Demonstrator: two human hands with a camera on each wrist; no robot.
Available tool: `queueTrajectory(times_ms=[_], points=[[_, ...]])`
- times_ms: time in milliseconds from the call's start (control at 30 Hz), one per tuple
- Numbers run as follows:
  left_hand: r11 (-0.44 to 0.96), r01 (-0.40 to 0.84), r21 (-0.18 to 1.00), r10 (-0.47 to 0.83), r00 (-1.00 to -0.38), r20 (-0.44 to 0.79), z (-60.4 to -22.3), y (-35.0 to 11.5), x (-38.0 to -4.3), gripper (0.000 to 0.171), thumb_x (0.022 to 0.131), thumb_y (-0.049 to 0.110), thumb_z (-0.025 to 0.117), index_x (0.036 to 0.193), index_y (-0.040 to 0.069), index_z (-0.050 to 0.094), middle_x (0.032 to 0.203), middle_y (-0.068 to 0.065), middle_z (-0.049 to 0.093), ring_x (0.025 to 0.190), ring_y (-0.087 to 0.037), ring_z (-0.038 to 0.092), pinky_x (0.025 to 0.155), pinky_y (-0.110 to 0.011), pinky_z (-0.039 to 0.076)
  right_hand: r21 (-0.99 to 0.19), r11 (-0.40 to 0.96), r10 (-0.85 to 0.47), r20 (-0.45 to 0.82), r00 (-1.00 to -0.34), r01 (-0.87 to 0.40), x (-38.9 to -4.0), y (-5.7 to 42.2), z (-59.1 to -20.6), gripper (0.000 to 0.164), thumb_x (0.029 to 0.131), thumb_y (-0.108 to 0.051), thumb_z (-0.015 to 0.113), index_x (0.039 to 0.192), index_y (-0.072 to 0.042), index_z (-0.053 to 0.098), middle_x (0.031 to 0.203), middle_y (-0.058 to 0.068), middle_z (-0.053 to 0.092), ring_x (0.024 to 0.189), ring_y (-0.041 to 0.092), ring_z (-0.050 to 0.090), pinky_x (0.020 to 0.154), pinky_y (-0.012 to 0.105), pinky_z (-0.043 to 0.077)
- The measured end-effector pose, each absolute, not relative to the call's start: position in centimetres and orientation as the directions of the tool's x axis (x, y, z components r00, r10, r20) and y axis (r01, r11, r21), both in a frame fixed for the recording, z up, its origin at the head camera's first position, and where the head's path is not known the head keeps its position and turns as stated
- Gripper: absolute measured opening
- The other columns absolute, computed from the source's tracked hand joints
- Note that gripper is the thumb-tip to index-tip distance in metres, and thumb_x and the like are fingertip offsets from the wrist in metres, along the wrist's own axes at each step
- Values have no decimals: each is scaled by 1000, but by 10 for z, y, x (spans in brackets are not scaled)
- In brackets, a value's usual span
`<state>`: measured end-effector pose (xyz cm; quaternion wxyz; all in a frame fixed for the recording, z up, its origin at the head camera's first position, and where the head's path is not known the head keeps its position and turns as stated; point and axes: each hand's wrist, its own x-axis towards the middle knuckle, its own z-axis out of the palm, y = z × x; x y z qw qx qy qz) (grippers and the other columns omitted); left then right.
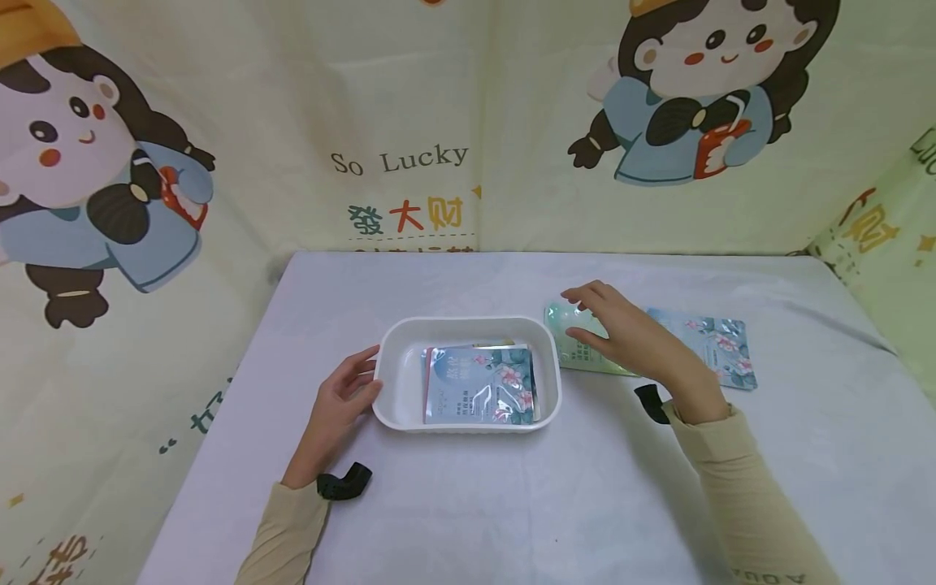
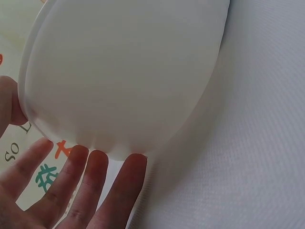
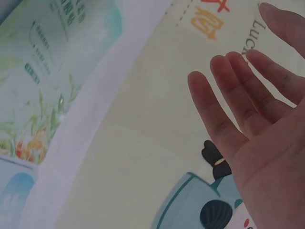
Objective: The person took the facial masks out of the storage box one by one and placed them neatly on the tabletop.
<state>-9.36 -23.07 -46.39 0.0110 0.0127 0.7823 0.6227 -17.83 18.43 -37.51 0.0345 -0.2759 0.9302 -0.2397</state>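
A white plastic tray [image 1: 398,374] sits on the table, with a small stack of flat glossy sachets in it. The top sachet [image 1: 468,390] is blue with pink flowers. At the tray's left end, my left hand [image 1: 340,406] touches the outer wall; the left wrist view shows fingertips of the hand [image 2: 76,191] against the tray [image 2: 124,76]. My right hand [image 1: 636,337] hovers over a green sachet [image 1: 578,357], thumb and fingers spread, holding nothing. In the right wrist view, that hand [image 3: 267,133] is apart from the green sachet [image 3: 52,86].
Another blue flowered sachet [image 1: 731,349] lies right of the green one, partly hidden by the right hand and forearm. White cloth covers the table [image 1: 468,504]. A printed cream curtain [image 1: 526,162] hangs behind its far edge. Each wrist has a black strap-like piece.
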Motion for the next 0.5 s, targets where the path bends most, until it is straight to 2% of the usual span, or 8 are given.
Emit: queueTrajectory(times_ms=[500], points=[[242,7,970,26,-1000,0,-467,-231,-94,53,95,15,67,145,15,49,132,-15,56,111,-10,61,82,-21,55,-450,692,-599,79,-797,-564,-170,153,-381,54,93,-24,72,140,-9,50,132,11,54,120,27,55,99,44,51]])
